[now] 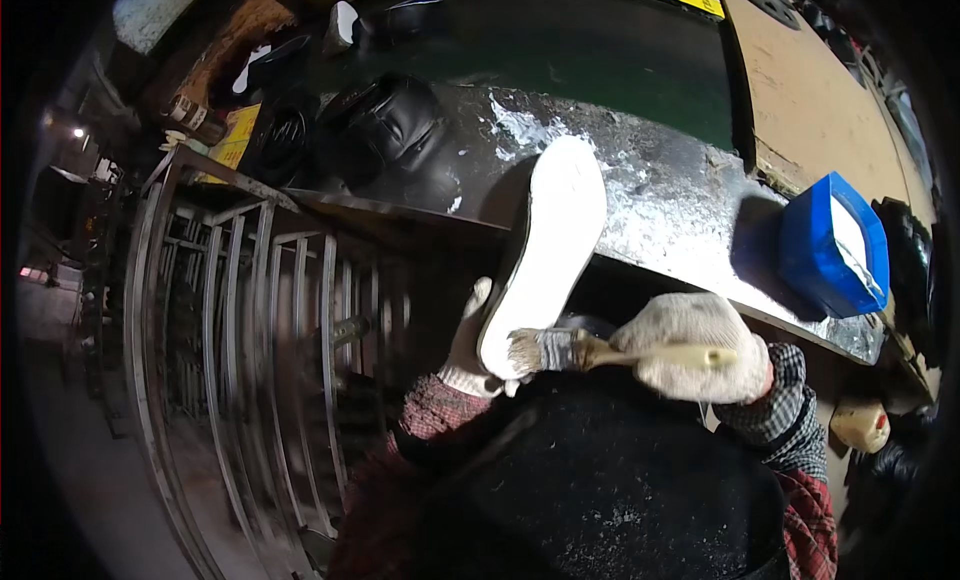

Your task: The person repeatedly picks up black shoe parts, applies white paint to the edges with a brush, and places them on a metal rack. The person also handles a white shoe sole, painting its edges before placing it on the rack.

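Note:
My left hand (468, 345), in a pale knit glove, grips the heel end of a white shoe sole (562, 210) from its left side and below. Part of its fingers are hidden behind the sole. The sole's toe end points away from me over the bench edge. Wrapped round the wooden handle of a flat paintbrush (560, 349) is my gloved right hand (692, 348). The brush's bristles touch the sole's surface near the heel. To the right of the sole stands a blue plastic container (815, 250) with white stuff inside.
White smears cover much of the dark workbench (655, 160). Black shoes or shoe uppers (385, 125) lie at its left, with more pale-soled pieces behind. A metal rack (235, 310) stands left of me. A brown board (820, 100) lies at the far right.

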Demonstrator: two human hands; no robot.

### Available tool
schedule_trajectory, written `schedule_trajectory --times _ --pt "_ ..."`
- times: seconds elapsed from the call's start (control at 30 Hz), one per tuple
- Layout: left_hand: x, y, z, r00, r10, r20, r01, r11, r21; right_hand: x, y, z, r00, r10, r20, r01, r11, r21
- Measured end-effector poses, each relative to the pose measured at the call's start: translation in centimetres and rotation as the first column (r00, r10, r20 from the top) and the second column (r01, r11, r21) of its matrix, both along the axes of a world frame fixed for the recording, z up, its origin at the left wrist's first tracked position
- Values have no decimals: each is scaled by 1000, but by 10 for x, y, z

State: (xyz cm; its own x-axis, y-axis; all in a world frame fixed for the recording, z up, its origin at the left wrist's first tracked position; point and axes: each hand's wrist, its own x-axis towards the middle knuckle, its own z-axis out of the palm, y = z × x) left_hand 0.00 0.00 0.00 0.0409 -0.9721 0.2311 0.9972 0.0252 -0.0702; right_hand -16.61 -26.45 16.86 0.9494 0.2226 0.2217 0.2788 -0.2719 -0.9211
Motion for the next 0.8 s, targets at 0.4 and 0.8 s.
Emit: schedule_trajectory --times 0.4,0.8 --pt "1 29 -22 997 74 -6 -67 938 341 48 -43 -13 919 -165 358 309 865 -395" --pt "47 -55 98 885 217 412 -403 801 444 41 -3 42 861 -85 502 306 874 -377"
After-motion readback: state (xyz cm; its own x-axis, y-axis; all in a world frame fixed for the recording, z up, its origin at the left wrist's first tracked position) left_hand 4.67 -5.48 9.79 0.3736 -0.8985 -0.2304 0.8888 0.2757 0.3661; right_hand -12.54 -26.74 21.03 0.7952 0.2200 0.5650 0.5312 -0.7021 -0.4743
